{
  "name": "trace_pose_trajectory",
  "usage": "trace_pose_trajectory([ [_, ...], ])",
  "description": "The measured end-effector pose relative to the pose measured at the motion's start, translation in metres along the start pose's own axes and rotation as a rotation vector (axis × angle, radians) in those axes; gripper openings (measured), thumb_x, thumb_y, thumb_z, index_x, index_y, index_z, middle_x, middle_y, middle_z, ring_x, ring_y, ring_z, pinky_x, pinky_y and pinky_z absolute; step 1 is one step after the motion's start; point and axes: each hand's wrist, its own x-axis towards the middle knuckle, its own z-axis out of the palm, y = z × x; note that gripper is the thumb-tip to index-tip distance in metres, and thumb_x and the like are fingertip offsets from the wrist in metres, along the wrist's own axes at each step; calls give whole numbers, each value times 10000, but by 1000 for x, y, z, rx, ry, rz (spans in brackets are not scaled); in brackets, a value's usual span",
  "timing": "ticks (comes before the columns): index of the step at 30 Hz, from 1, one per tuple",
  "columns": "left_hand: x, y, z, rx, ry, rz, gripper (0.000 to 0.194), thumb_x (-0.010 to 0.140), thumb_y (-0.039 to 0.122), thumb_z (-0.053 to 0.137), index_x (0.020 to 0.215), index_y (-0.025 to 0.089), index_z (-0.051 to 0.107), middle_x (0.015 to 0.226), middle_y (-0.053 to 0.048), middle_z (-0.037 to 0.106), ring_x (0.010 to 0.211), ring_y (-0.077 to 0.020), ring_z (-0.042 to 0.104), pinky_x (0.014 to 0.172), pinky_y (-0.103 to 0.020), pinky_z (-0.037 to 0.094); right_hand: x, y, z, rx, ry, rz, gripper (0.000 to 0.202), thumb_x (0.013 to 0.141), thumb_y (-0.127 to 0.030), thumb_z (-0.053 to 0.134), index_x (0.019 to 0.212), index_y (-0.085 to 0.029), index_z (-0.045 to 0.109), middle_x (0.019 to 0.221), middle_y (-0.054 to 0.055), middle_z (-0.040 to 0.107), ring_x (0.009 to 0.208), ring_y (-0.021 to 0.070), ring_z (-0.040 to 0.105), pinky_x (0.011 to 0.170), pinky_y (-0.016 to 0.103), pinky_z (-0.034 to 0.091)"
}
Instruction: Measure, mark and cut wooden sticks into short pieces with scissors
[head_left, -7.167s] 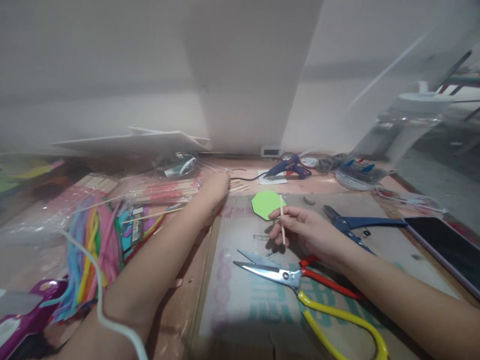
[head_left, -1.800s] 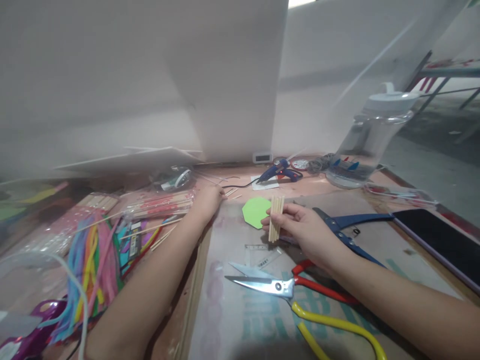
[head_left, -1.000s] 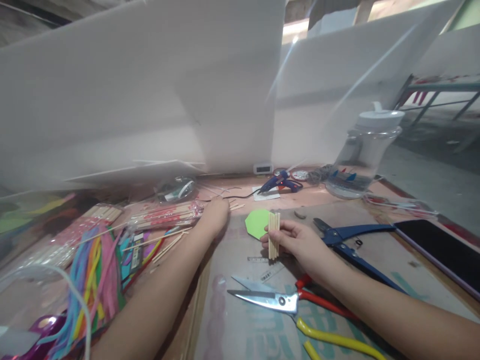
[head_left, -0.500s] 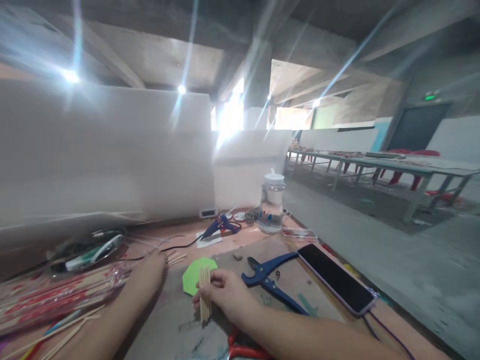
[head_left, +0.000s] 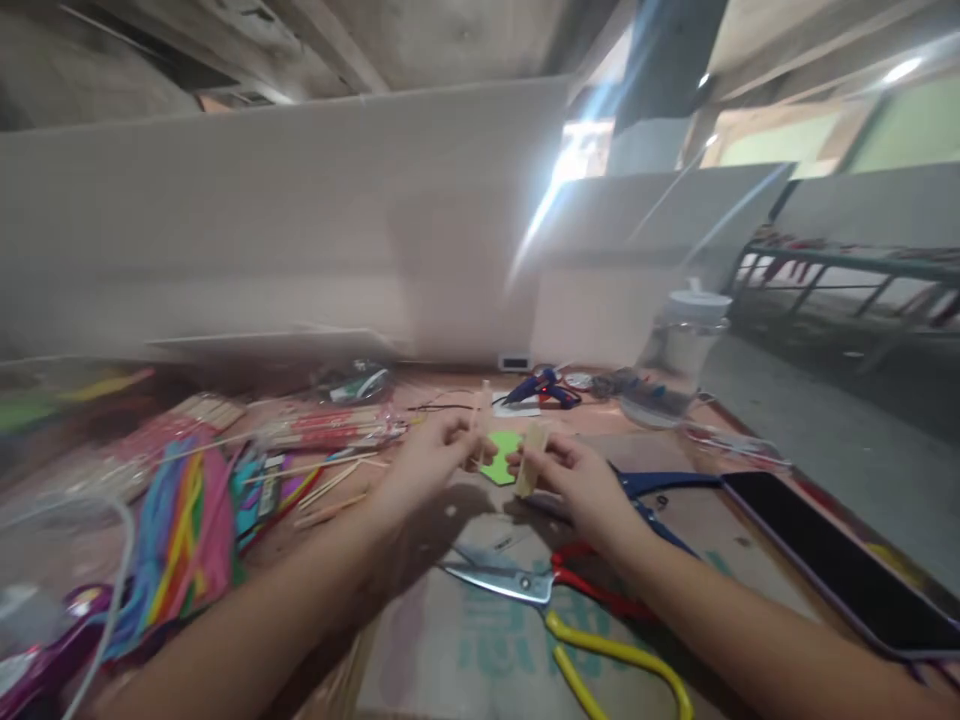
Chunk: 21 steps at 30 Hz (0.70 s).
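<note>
Board with green print (head_left: 427, 680) bears scissors (head_left: 523, 583), blades apart. Right hand (head_left: 581, 480) and left hand (head_left: 442, 450) are near each other, fingers bent. Green polygon piece (head_left: 500, 460) lies on board, partly hidden behind fingers. Right hand pinches bundle of short pale sticks (head_left: 532, 462), slightly tilted; left hand pinches upright pale stick piece (head_left: 485, 402) (one or several, blur hides this), apart from bundle.

Matt wooden sticks (head_left: 532, 460), shiny metal blades (head_left: 495, 579)

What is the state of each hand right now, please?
Left hand: closed, holding a pale stick, possibly several; blurred.
Right hand: closed, holding a stick bundle.
</note>
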Motion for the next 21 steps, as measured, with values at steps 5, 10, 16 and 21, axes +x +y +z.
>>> trace_pose_trajectory([
  [5,-33,1,16,-446,-73,59,222,874,339,602,919,138,684,851,-67,748,707,-131,657,642,-231,511,-15,-8,10,-123,-12,-94,376,730,-483,809,941,-180,738,944,71,789,848,216,727,778,327,561],
  [10,-42,-6,22,-476,-60,-9,167,886,282,611,954,156,697,867,-43,765,747,-128,683,670,-221,504,-21,-7,20,-125,-4,-80,348,758,-449,786,985,-195,714,896,53,785,791,221,744,751,334,574],
  [16,-46,-9,29,-384,-42,75,155,890,274,621,953,172,719,913,-34,771,819,-157,701,754,-255,523,-20,-1,18,-78,-2,-35,358,726,-425,799,980,-203,679,827,44,786,721,229,749,682,331,593],
  [21,-46,-6,27,-400,-32,25,161,890,285,624,950,159,703,889,-36,768,803,-161,703,735,-260,529,-19,-1,18,-149,11,-76,298,754,-409,776,955,-195,725,887,57,795,832,258,757,723,354,603],
])
